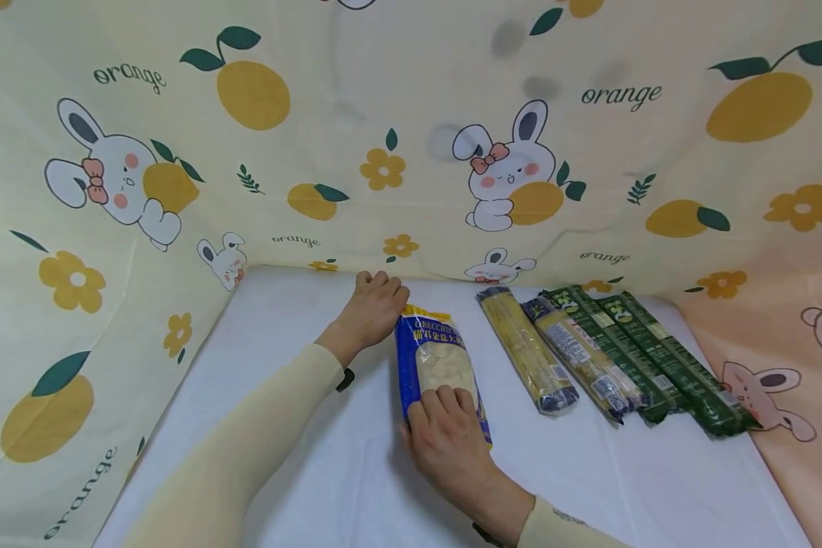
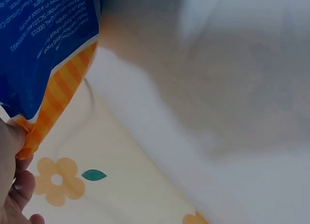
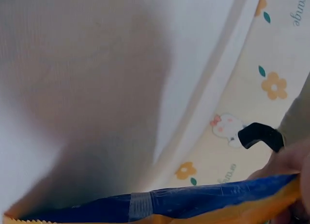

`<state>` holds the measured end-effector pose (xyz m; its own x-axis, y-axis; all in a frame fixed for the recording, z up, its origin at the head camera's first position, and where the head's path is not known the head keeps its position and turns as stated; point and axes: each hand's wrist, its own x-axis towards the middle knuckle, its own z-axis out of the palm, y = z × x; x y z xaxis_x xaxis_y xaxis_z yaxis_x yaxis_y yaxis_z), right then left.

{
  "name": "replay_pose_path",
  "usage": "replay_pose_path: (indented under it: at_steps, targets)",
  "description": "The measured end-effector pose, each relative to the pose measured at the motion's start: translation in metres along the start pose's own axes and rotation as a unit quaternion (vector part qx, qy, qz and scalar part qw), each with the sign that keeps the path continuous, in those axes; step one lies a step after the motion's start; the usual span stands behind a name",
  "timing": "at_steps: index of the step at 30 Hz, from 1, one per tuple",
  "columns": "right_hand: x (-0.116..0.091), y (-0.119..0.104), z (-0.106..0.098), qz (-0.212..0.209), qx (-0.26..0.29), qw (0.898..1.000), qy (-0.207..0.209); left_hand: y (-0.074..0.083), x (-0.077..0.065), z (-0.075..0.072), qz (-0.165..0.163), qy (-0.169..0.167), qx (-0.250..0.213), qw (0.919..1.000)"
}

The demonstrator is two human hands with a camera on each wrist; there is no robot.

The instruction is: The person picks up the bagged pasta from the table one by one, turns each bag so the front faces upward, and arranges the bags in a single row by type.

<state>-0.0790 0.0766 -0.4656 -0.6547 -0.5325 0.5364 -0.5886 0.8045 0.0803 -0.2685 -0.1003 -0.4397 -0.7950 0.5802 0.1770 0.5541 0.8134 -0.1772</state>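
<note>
A blue bag of pasta with orange ends and a clear window showing pale pieces is between both hands in the head view, its printed front toward me. At its upper left corner, my left hand pinches the orange end. The left wrist view shows that pinched corner, with thumb and fingers around it and white print on the bag's blue back. My right hand grips the bag's lower part, fingers curled over the front. The bag's blue and orange edge runs along the bottom of the right wrist view.
To the right on the white table lie a pack of long pasta, a similar pack with a pale label and two green packs, side by side at a slant. A patterned cloth hangs behind and at the sides.
</note>
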Motion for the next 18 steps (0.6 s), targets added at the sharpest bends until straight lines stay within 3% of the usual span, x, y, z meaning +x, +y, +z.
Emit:
replay_pose_path:
  at_steps: [3, 7, 11, 14, 18]
  targets:
    - [-0.006, 0.002, -0.004, 0.012, 0.031, 0.999, -0.025, -0.002, -0.003, 0.003, 0.006, 0.005, 0.004, 1.0000]
    - [-0.018, 0.019, -0.005, 0.041, 0.057, 0.998, -0.004, -0.007, -0.008, 0.008, 0.016, 0.006, 0.020, 0.9997]
    - [-0.039, 0.047, 0.004, 0.083, 0.011, 0.996, -0.014, -0.016, -0.017, 0.017, 0.005, -0.028, 0.044, 0.9986]
    - [-0.057, 0.065, 0.012, 0.111, -0.030, 0.992, -0.051, -0.021, -0.024, 0.024, -0.009, -0.061, 0.054, 0.9966]
    - [-0.069, 0.072, 0.022, 0.142, -0.033, 0.984, -0.098, -0.019, -0.027, 0.029, -0.033, -0.091, 0.047, 0.9942]
